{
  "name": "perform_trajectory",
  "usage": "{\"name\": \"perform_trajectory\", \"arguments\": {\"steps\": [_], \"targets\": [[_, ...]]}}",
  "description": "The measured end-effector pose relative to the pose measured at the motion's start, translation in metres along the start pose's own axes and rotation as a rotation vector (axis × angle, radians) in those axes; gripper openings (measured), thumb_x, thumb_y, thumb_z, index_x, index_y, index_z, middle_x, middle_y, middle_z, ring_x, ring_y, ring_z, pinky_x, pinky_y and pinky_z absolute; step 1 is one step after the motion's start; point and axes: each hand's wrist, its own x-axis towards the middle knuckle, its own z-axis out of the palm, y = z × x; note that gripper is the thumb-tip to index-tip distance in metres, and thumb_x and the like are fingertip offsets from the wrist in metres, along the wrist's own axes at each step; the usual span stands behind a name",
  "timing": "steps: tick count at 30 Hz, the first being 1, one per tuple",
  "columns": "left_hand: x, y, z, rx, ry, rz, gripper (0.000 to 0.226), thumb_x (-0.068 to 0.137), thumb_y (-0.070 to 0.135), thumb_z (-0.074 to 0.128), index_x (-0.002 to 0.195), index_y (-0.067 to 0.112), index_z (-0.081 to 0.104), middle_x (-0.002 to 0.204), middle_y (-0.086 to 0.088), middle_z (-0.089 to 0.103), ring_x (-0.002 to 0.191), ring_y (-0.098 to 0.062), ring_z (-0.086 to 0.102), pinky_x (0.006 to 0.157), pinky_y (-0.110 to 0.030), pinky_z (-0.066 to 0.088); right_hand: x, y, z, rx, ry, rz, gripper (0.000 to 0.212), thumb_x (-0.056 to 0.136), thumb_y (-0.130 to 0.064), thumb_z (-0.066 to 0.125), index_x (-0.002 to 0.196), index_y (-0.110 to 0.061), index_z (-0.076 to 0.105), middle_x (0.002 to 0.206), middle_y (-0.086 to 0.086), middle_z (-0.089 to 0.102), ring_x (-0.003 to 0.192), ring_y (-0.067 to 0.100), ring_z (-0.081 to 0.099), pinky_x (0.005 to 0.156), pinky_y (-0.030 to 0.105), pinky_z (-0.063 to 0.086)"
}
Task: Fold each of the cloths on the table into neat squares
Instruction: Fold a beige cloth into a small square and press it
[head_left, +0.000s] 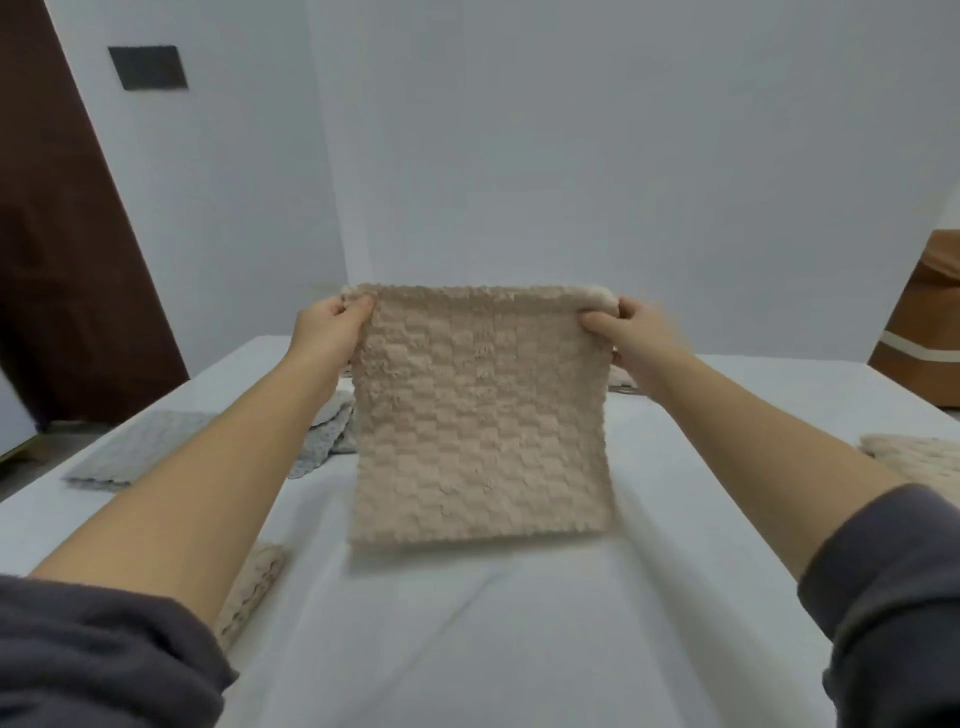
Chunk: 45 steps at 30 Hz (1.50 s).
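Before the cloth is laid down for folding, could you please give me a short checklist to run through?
1. Left hand pinches the top left corner of the beige cloth: ok.
2. Right hand pinches the top right corner: ok.
3. Top edge level between the hands, cloth hanging flat: ok.
4. Lower edge clear of the table: cannot tell.
5. Bare table surface below the cloth to lay it on: ok.
6. Crumpled grey cloth out of the landing spot: ok, it lies farther back, by the left forearm.
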Motion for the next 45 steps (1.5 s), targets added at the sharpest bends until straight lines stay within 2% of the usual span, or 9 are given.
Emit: {"name": "perform_trajectory", "arguments": {"steps": [5,10,16,21,24,31,34,41,45], "targets": [[-0.002,0.011,-0.004,-0.103,-0.060,0.081,0.017,0.097,0.033,0.056,0.090,0.019,0.063,0.097,-0.008,0.061,0.088,-0.023,0.058,0.081,-0.040,0.049,0.000,-0.010,-0.011,0.215,-0.046,-0.051,0.005,0.092,-0.013,0.063,0.097,-0.011,0.061,0.095,0.007,0.064,0.091,0.025,0.062,0.085,0.044,0.052],[-0.044,-0.036,-0.002,-0.084,-0.152,-0.048,0.017,0.101,0.024,0.051,0.096,0.018,0.067,0.093,-0.002,0.074,0.086,-0.020,0.071,0.079,-0.037,0.056,-0.025,0.032,-0.020,0.176,-0.105,0.050,0.006,0.094,-0.014,0.060,0.096,-0.009,0.060,0.084,0.006,0.064,0.075,0.020,0.064,0.066,0.033,0.054],[-0.093,-0.107,-0.009,0.064,-0.282,-0.283,0.016,0.099,0.023,0.054,0.096,0.015,0.067,0.083,-0.003,0.071,0.064,-0.011,0.067,0.056,-0.024,0.053,-0.071,0.106,-0.038,0.031,-0.339,0.320,0.009,0.089,-0.009,0.065,0.094,-0.010,0.058,0.077,0.004,0.059,0.062,0.013,0.056,0.061,0.028,0.046],[-0.107,-0.117,-0.020,0.145,-0.432,-0.397,0.023,0.098,0.024,0.055,0.105,0.007,0.068,0.098,-0.013,0.073,0.079,-0.023,0.069,0.068,-0.031,0.055,-0.094,0.118,-0.054,0.030,-0.656,0.478,0.016,0.085,-0.009,0.068,0.099,-0.007,0.061,0.083,0.009,0.059,0.072,0.018,0.059,0.068,0.028,0.054],[-0.110,-0.111,-0.025,0.211,-0.541,-0.452,0.025,0.099,0.025,0.053,0.108,0.006,0.068,0.102,-0.018,0.071,0.078,-0.025,0.067,0.064,-0.029,0.056,-0.097,0.111,-0.059,0.003,-0.752,0.573,0.035,0.079,-0.017,0.075,0.109,-0.006,0.060,0.092,0.012,0.067,0.075,0.022,0.066,0.068,0.032,0.057],[-0.097,-0.105,-0.003,0.195,-0.302,-0.342,0.022,0.099,0.030,0.053,0.095,0.013,0.067,0.078,-0.002,0.067,0.067,-0.015,0.064,0.060,-0.027,0.052,-0.084,0.114,-0.045,0.055,-0.431,0.461,0.025,0.099,-0.021,0.055,0.118,-0.007,0.063,0.101,0.006,0.070,0.083,0.020,0.066,0.081,0.035,0.053],[-0.085,-0.106,0.013,0.248,-0.214,-0.277,0.028,0.099,0.029,0.053,0.077,0.011,0.058,0.061,0.000,0.049,0.053,-0.013,0.047,0.051,-0.023,0.042,-0.076,0.121,-0.038,0.059,-0.307,0.426,0.020,0.100,-0.021,0.053,0.106,-0.005,0.065,0.076,0.000,0.066,0.061,0.010,0.060,0.066,0.029,0.049],[-0.055,-0.120,0.039,0.431,-0.146,-0.153,0.036,0.099,0.032,0.053,0.070,0.011,0.047,0.058,-0.002,0.040,0.054,-0.019,0.039,0.054,-0.030,0.026,-0.057,0.136,-0.021,0.020,-0.087,0.306,0.018,0.097,-0.017,0.056,0.080,-0.012,0.059,0.069,0.003,0.049,0.050,0.009,0.045,0.046,0.020,0.037],[-0.044,-0.112,0.033,-0.200,-0.214,-0.401,0.027,0.094,0.034,0.058,0.083,0.012,0.068,0.065,-0.001,0.065,0.058,-0.017,0.061,0.050,-0.023,0.046,-0.060,0.126,-0.032,0.352,-0.323,0.489,0.018,0.091,-0.026,0.060,0.084,-0.011,0.064,0.066,0.002,0.055,0.054,0.013,0.053,0.054,0.025,0.041]]}}
